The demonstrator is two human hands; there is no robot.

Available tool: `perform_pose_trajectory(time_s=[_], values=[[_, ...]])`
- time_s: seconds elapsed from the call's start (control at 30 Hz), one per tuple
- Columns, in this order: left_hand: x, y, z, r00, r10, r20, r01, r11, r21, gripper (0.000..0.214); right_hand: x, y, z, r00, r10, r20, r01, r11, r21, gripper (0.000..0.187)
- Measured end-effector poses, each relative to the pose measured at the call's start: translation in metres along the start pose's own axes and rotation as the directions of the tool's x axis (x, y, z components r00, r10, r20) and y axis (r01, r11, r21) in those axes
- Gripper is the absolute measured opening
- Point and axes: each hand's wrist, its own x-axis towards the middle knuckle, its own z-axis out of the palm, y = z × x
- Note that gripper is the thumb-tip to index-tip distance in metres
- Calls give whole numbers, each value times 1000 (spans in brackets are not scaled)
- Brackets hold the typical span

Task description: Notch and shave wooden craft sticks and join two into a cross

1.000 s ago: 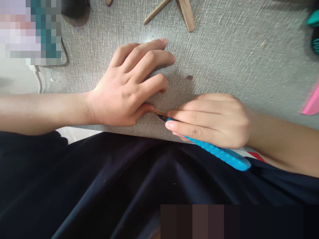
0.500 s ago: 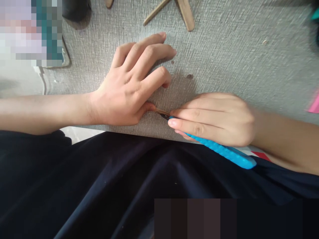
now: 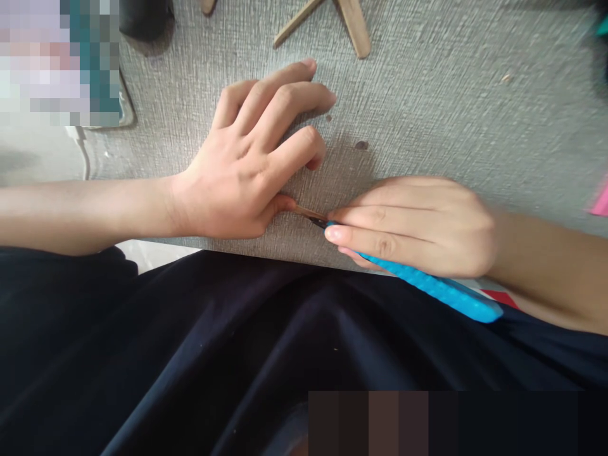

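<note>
My left hand (image 3: 247, 158) rests on the grey textured table (image 3: 451, 114), fingers spread, its thumb pressing down the end of a thin wooden stick (image 3: 306, 213). My right hand (image 3: 418, 225) is closed round a blue-handled craft knife (image 3: 441, 291), whose dark blade tip (image 3: 317, 221) lies against the stick just right of the thumb. The handle pokes out behind the hand over my dark clothing. Most of the stick is hidden under the right hand.
Flat wooden sticks (image 3: 354, 25) lie at the table's far edge, with a dark round object (image 3: 142, 16) at the far left. A small brown chip (image 3: 361, 145) lies between the hands. A pink thing (image 3: 601, 202) shows at the right edge.
My right hand and the knife have slid slightly to the right along the stick. The left hand has shifted a little and lifted its fingertips.
</note>
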Motion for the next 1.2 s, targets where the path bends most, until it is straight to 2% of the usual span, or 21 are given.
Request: perform_pose_trajectory(time_s=[0.13, 0.2, 0.3, 0.43, 0.53, 0.63, 0.7, 0.77, 0.83, 0.93, 1.0, 1.1, 1.2], values=[[-3, -2, 3, 998, 52, 22, -53, 994, 95, 64, -2, 0, -1, 1000, 12, -5, -13, 1000, -16, 18], [-3, -2, 6, 999, 23, 27, -25, 998, 58, 66, -2, -1, -1, 1000, 14, 1, -14, 1000, -4, 20], [-2, -4, 10, 1000, 4, -30, -5, 999, -32, 64, 0, -2, -2, 998, 57, 15, -57, 998, 29, 29], [-3, -12, 9, 994, 95, -47, -94, 995, 18, 57, -3, -1, 2, 988, 147, 45, -151, 984, 94, 35], [-5, -19, 8, 987, 157, -24, -154, 984, 90, 58, -5, 2, 5, 984, 179, 8, -179, 976, 125, 34], [-7, -20, 12, 986, 164, -41, -156, 976, 153, 42, -3, 5, 4, 988, 156, 10, -157, 985, 76, 34], [-7, -18, 15, 985, 138, -102, -117, 975, 188, 27, -2, 7, 1, 993, 117, 27, -118, 992, 47, 37], [-7, -17, 15, 981, 134, -142, -103, 974, 202, 33, -2, 8, 0, 996, 90, 30, -91, 995, 29, 40], [-7, -16, 12, 988, 135, -77, -118, 974, 193, 40, -3, 7, 0, 996, 78, 37, -78, 997, 10, 43], [-8, -18, 5, 990, 129, 64, -137, 980, 145, 52, -5, 4, 3, 995, 94, -26, -94, 995, -14, 43], [-7, -17, 2, 988, 129, 88, -139, 984, 111, 59, -4, 1, 4, 992, 115, -48, -116, 993, -8, 40], [-4, -14, 0, 986, 101, 132, -114, 989, 93, 69, -1, -3, 3, 990, 143, 12, -143, 990, 14, 35], [-1, -10, -1, 977, 53, 204, -68, 995, 70, 75, 2, -3, 1, 992, 128, 11, -128, 992, 21, 33]])
